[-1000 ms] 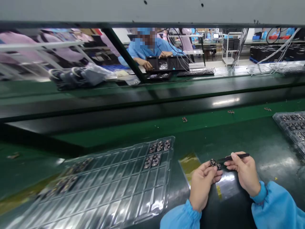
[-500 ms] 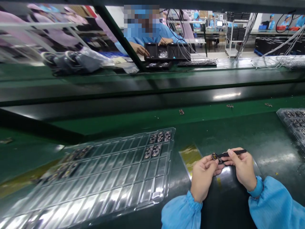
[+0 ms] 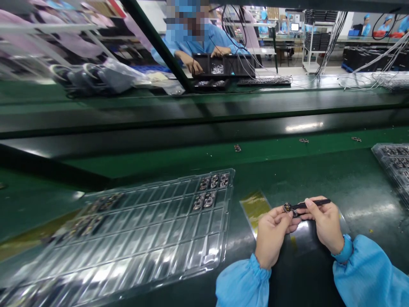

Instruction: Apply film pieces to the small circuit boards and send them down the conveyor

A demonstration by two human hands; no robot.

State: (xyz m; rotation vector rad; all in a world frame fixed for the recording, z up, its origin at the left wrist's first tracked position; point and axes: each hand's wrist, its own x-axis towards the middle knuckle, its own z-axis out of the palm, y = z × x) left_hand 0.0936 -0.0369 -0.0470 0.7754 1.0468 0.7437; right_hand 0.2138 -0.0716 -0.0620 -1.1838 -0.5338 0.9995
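Between the fingertips of my left hand [image 3: 272, 232] is a small circuit board [image 3: 287, 207], its lower part partly hidden by the fingers. My right hand [image 3: 327, 221] pinches dark tweezers [image 3: 315, 204], whose tip end reaches left to the board. Both hands are close together above the dark green work surface. Just left of them lies a sheet with yellow film strips [image 3: 255, 207]. Farther left, a clear plastic tray [image 3: 153, 230] with slanted slots holds several similar boards [image 3: 209, 199] at its upper right and more along its left side.
A second tray of boards [image 3: 396, 160] sits at the right edge. Loose boards [image 3: 237, 148] are spaced along the green strip beyond my hands. A dark slanted post [image 3: 156, 42] crosses the view. Across the bench, a co-worker in blue has both hands at black bins [image 3: 223, 66].
The loose boards on the green strip have shifted slightly left. My hands, the tweezers and the held board stay nearly in place. The co-worker's hand at the bins has moved a little.
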